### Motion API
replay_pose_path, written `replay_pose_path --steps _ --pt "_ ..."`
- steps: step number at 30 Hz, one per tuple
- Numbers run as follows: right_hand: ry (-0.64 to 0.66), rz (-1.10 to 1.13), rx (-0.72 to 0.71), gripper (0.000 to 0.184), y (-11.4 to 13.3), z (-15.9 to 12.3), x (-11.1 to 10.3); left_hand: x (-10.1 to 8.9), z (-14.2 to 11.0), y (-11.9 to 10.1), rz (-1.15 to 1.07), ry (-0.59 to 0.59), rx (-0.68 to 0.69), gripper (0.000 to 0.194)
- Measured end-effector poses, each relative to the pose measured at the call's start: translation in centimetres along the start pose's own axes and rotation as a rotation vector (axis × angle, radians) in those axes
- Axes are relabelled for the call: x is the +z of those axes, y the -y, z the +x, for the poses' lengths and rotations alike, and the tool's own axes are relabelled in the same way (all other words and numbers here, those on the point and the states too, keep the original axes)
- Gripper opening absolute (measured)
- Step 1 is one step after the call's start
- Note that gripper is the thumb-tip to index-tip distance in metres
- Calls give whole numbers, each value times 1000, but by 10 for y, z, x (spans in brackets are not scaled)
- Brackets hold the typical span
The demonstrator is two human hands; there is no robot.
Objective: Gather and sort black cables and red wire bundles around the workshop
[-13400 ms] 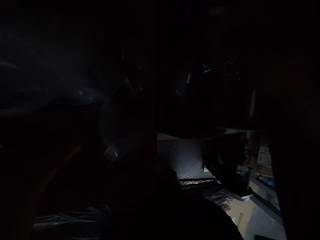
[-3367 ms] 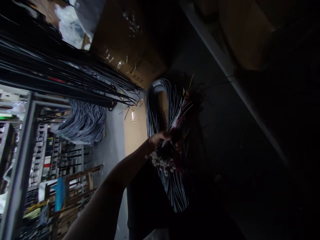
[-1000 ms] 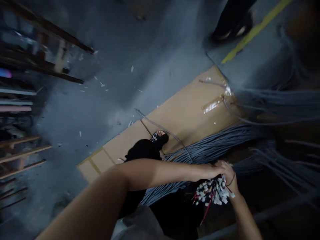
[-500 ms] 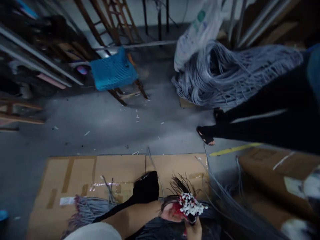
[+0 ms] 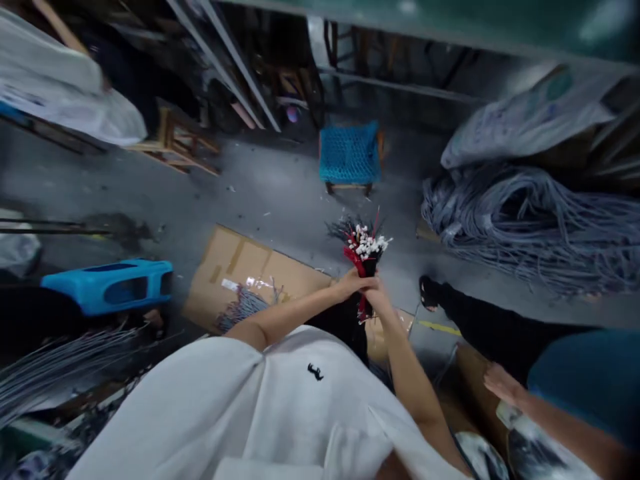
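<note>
A bundle of red and black wires with white connector ends (image 5: 367, 244) stands out in front of my body, white ends away from me. My left hand (image 5: 351, 284) is wrapped round it from the left. From the right, my right hand (image 5: 379, 298) closes on the same bundle just below. Red and black wire tails hang out under both hands. Thin dark strands fan out at the upper left of the bundle. Finger detail is small and partly blurred. Behind my left forearm, a bunch of grey cables (image 5: 243, 307) lies on a flattened cardboard sheet (image 5: 205, 297).
A stool with a blue woven cover (image 5: 349, 155) stands ahead. Coiled grey cables (image 5: 505, 207) and a white sack (image 5: 525, 123) are at the right. A co-worker in dark trousers (image 5: 480, 310) stands at my right. To the left are a blue plastic stool (image 5: 115, 283) and a seated person.
The bundle has risen from low over the cardboard to out in front of me, both hands still on it. My view has shifted, and my white shirt and a green edge above have appeared.
</note>
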State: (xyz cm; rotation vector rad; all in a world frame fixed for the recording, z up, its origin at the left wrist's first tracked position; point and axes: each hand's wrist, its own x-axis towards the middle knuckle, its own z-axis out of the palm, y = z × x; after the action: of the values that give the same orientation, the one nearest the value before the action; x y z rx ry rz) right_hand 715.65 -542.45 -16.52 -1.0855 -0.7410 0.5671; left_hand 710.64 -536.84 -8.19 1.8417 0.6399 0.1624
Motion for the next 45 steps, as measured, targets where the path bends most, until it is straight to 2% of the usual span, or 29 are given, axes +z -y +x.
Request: replay_pose_path --steps 2,4,8,10,12,16,19,22,26,31,34,38,41,43,45 --pt "70 -58 -131 29 55 32 -15 4 7 -58 -19 -118 155 45" --pt "122 -73 -231 31 107 62 -24 2 10 -116 -1 -175 288 41" --pt "188 -184 -359 31 203 113 -20 -22 2 -213 25 -297 497 36" --pt "238 -286 -398 34 248 133 -7 -42 -6 -251 -15 -377 547 38" --pt "341 -392 -429 36 291 150 13 -69 -15 -282 -93 -438 593 38" --pt "634 -516 -500 34 360 194 68 -140 -26 -328 -287 -480 673 39" --pt "767 -536 -517 34 398 238 113 -202 -26 -360 -384 -496 668 46" --pt "793 -532 -493 42 433 280 155 -262 -24 -397 -462 -506 616 48" --pt "781 -545 -499 52 482 320 196 -321 -23 -452 -590 -496 565 44" --pt "828 -601 -535 59 535 366 221 -367 -20 -503 -762 -437 470 48" --pt "988 -582 -516 62 557 403 231 -391 -13 -526 -830 -401 453 47" --pt "1236 -371 -344 63 584 456 245 -425 -3 -562 -885 -446 494 42" --pt "1391 -169 -123 58 606 498 256 -445 -1 -595 -904 -474 585 37" --pt "1385 -112 42 51 616 534 262 -457 -2 -617 -887 -467 640 38" --pt "1197 -126 126 41 618 574 267 -468 -2 -638 -840 -465 654 41"
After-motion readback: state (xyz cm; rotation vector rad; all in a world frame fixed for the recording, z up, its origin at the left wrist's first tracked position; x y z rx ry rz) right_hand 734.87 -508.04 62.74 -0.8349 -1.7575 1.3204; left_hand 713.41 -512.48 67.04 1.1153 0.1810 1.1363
